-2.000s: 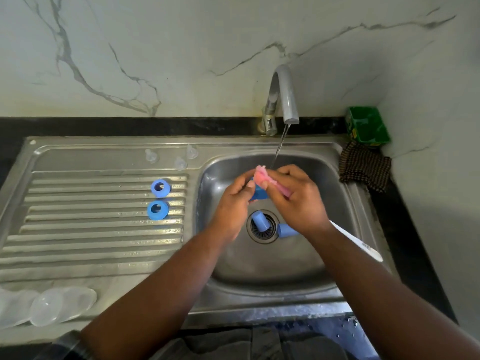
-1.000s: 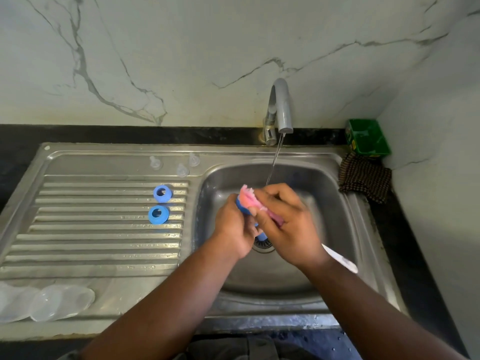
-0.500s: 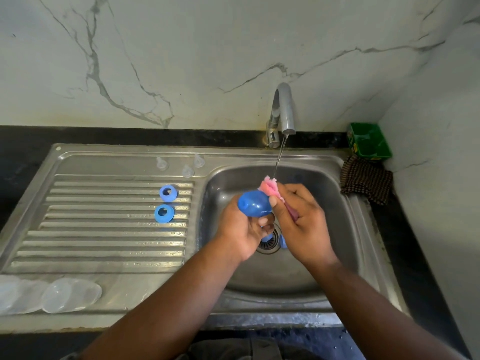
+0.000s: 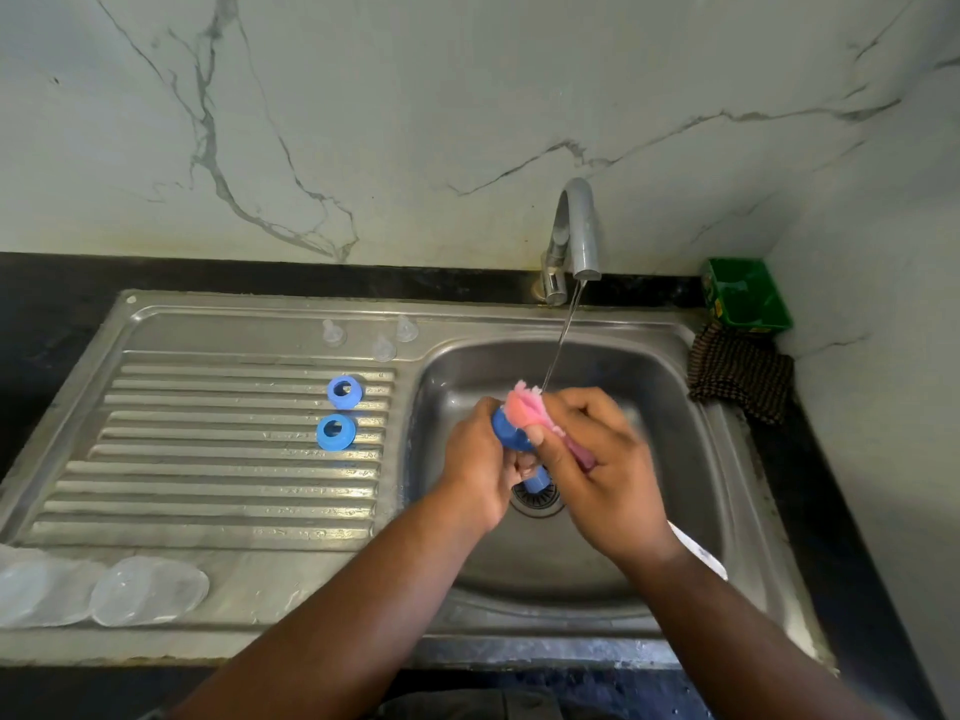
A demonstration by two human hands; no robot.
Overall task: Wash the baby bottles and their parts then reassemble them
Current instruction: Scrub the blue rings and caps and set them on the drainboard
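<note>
- Two clear bottle bodies lie on their sides at 8 o'clock, on the front lip of the drainboard.
- Two blue collar rings sit on the ribs at 10 o'clock, one just behind the other.
- Three clear teats stand behind the rings, near the sink's back edge.
- Left hand is over the basin at centre. Its fingers are curled tight round a blue cap, the part being washed, held just under the stream.
- Pink sponge brush presses against the cap at its 1 o'clock side.
- Another blue part shows below the hands, over the drain. Held or lying loose: cannot tell.
- Right hand, motion-blurred, is closed round the brush stem, thumb close to the sponge head.
- White brush handle pokes out past the right wrist toward 4 o'clock.
- Tap at 12 o'clock runs a thin stream onto the sponge.
- To do it well, likely: turn the cap with the left hand while the sponge works inside and around the rim. Keep both under the water, and grip firmly, since wet plastic slips.
- Dark checked cloth and green tub sit at 2 o'clock, well apart from the work.
</note>
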